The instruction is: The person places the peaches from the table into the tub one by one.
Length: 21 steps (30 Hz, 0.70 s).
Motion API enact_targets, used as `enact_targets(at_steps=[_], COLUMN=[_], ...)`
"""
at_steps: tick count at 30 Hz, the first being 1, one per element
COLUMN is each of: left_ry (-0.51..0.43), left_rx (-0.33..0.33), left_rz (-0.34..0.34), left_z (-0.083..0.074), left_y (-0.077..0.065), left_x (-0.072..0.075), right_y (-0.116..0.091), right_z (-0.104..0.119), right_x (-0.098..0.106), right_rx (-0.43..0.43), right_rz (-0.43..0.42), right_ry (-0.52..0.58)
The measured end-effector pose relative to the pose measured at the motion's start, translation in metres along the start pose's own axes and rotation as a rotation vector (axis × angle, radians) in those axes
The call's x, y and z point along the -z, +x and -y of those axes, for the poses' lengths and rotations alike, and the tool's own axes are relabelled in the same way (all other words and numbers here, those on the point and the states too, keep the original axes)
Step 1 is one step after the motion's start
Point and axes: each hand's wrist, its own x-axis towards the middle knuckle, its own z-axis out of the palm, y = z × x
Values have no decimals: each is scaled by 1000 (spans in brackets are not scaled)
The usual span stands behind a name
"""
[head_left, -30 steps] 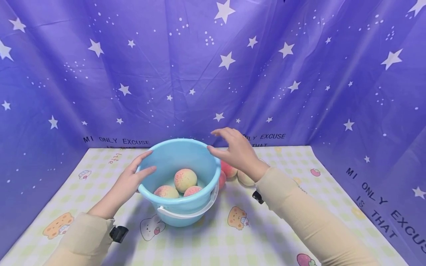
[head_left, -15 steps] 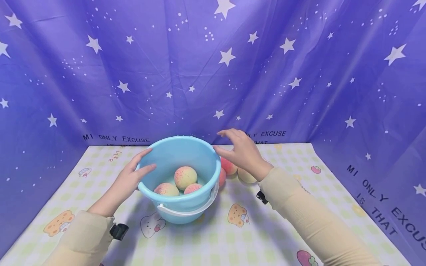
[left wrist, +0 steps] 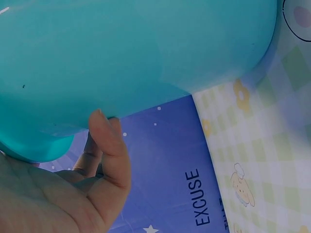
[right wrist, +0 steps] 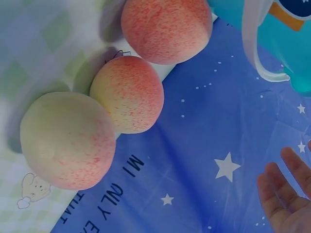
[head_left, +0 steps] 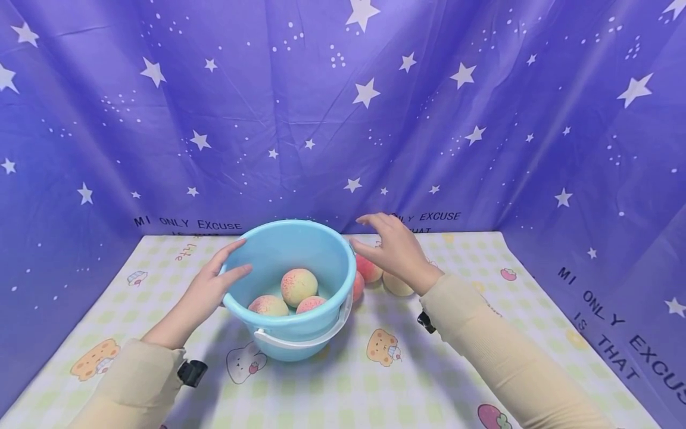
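Note:
A light blue bucket point(head_left: 289, 350) with a white handle point(head_left: 300, 344) stands on the table. Inside it, near the bottom, show a yellow-pink peach point(head_left: 298, 288) and two others, partly cut off by the near rim. My left hand point(head_left: 206, 289) grips the left rim, thumb on the inside; the left wrist view has its fingers point(left wrist: 109, 145) against the outer wall. Just off the right rim, my right hand point(head_left: 396, 253) is held in the air with relaxed fingers and holds nothing. Below it lie a red peach point(head_left: 368, 268), a paler peach point(head_left: 398, 285) and another beside the bucket.
A pale green checked cloth point(head_left: 429, 369) with cartoon prints covers the table. Purple curtains point(head_left: 300, 101) with white stars rise along the back and both sides. Each wrist wears a black strap device point(head_left: 192, 373).
My right hand has drawn away from the bucket's right rim, a little to the right and lower. The left hand keeps its grip, and the bucket and peaches stay in place.

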Motion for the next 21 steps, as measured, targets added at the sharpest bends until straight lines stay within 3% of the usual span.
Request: enact_targets(at_steps=[21], left_ry=[4], left_rx=[2], left_rz=[0], left_z=[-2], left_y=[-2], left_x=[-1], right_y=[-12], right_z=[-19], right_x=[-6], right_rx=[-85], right_rz=[52], right_ry=[-6])
